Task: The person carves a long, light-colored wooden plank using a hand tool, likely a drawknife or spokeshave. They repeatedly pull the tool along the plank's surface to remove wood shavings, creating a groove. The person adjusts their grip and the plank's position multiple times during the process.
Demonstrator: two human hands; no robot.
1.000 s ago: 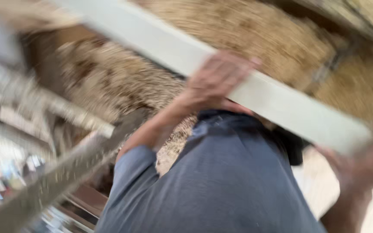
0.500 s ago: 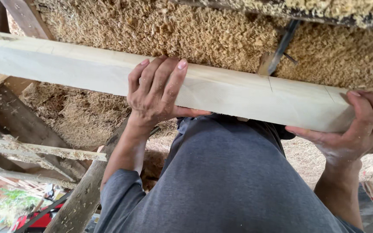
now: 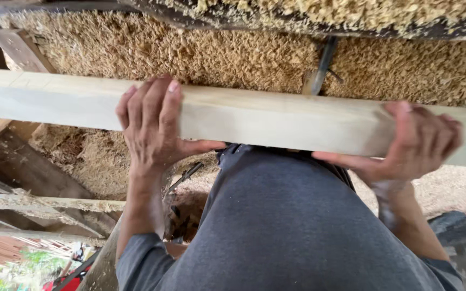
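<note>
A long pale wooden beam (image 3: 276,121) runs across the view from left to right, nearly level. My left hand (image 3: 149,126) lies over its top face with the fingers spread and the thumb hooked under the near edge. My right hand (image 3: 413,143) wraps around the beam near its right end, fingers over the top and thumb beneath. My grey shirt (image 3: 292,231) fills the lower middle of the view below the beam.
A thick bed of sawdust (image 3: 190,54) lies behind and under the beam. A dark metal rod (image 3: 319,67) sticks out of it. Rough wooden planks (image 3: 39,202) cross at the lower left. More sawdust lies on a dark ledge (image 3: 308,13) along the top.
The view has steadied and come closer. The beam has gone from steeply slanted to nearly level, and both hands have kept hold of it.
</note>
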